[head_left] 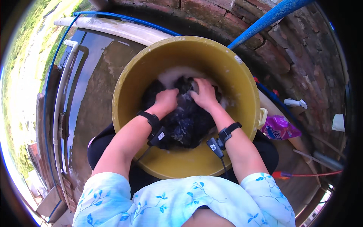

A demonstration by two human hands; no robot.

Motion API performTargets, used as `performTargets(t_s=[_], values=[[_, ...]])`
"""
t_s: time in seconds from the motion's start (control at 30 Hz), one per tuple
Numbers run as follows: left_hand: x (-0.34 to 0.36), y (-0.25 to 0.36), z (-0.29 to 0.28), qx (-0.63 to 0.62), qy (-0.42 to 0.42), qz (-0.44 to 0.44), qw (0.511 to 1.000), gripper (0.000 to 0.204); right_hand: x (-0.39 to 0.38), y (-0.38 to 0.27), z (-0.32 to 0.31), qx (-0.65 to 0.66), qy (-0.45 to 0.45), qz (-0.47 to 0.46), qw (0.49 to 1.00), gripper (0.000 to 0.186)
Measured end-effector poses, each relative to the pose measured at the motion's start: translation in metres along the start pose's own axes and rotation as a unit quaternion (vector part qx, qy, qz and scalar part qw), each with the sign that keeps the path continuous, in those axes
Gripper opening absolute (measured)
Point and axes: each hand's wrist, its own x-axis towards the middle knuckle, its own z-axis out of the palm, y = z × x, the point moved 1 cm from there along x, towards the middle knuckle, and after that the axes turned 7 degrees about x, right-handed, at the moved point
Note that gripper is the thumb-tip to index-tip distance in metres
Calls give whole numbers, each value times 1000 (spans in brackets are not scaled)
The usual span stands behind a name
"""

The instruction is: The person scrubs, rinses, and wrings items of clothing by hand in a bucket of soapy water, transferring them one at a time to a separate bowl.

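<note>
A big yellow tub [147, 62] stands between my knees, with white suds [177, 72] along its far inner side. Dark wet cloth [185, 121], possibly a garment, fills its bottom in a crumpled heap. My left hand [166, 101] is closed in a fist on the cloth, its fingers curled around a fold. Just to the right, my right hand [204, 93] presses into the cloth with bent fingers, a bit of dark fabric between thumb and fingers. Each wrist wears a black strap with a small device and cable.
A purple plastic packet [280, 127] lies right of the tub, near the tub's pale handle [262, 117]. A blue pole [268, 24] slants down behind the rim from the brick wall [295, 56]. White pipes [60, 102] and a blue hose [47, 90] run along the left.
</note>
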Motion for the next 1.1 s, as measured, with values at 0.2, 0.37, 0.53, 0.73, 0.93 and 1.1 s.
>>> performTargets(t_s=[0.2, 0.37, 0.53, 0.73, 0.93, 1.1], values=[[9, -37, -31, -182, 116, -7, 976, 17, -9, -11, 12, -79, -158, 180, 968, 92], [-1, -41, -23, -343, 86, -57, 934, 17, -18, -27, 11, -162, -114, 96, 975, 79], [-9, -32, -62, -426, 46, -18, 903, 18, -12, -16, -6, -57, 65, -64, 994, 28], [-39, -39, -98, -200, 148, -69, 966, 14, -8, -43, -66, -4, 68, -32, 997, 16], [-80, 52, -87, -281, 257, 208, 901, 6, -42, -83, -92, 30, 34, -133, 990, 12], [-77, 65, -27, -268, 156, 203, 929, 15, -75, -107, -94, 60, 74, -151, 984, 9]])
